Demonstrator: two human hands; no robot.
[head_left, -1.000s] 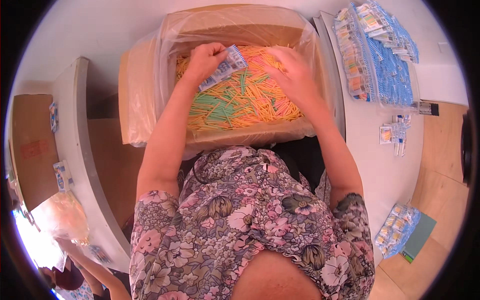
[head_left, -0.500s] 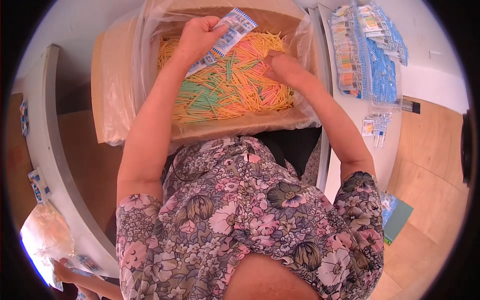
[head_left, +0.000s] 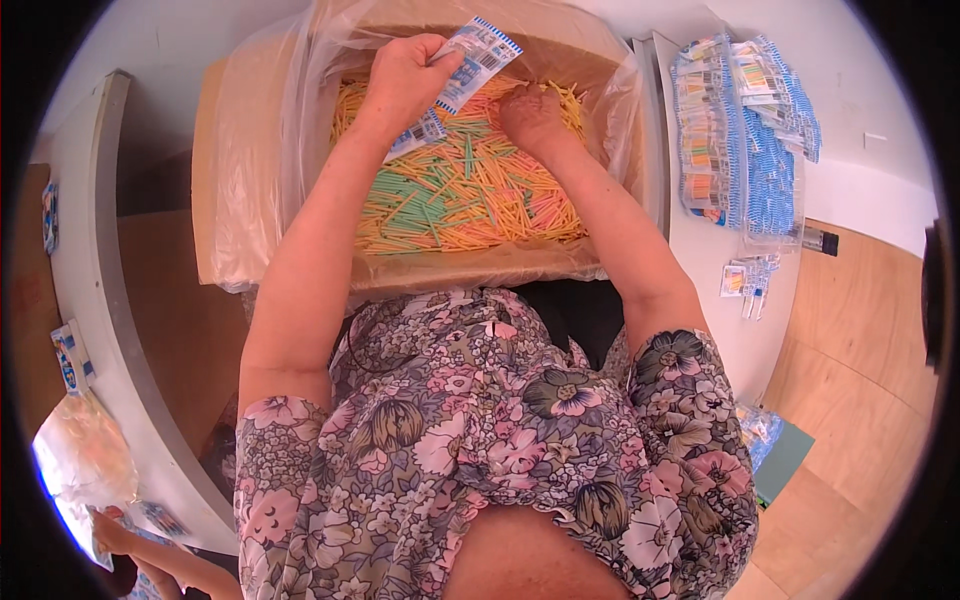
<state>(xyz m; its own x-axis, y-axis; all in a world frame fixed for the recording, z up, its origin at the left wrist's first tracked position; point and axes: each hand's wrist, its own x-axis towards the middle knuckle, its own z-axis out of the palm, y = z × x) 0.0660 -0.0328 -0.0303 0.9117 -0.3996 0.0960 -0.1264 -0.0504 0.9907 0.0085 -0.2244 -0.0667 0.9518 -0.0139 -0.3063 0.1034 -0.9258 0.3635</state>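
Observation:
My left hand point(head_left: 405, 80) pinches a flat blue-and-white printed packet point(head_left: 478, 62) between thumb and fingers, above a lined carton. A second packet point(head_left: 418, 134) of the same colours shows beneath my left wrist; whether it is held or lies on the sticks, I cannot tell. Thin pastel sticks point(head_left: 470, 205), yellow, pink and green, fill the cardboard box point(head_left: 230, 170). My right hand point(head_left: 535, 118) reaches down into them at the far right part of the box. Its fingers are bent among the sticks, and the fingertips are hidden.
Clear plastic lining point(head_left: 320, 140) drapes over the box's sides. On the white table point(head_left: 700, 330) at right stand filled packets point(head_left: 705, 150) in a clear tray, with several loose packets point(head_left: 748, 275) nearer. Another person's hand point(head_left: 115, 535) is at the lower left, near a plastic bag point(head_left: 90, 455).
My right hand has moved left and farther back among the sticks, its elbow drawn inward. My left hand keeps the packet in nearly the same place over the box. The view has shifted slightly.

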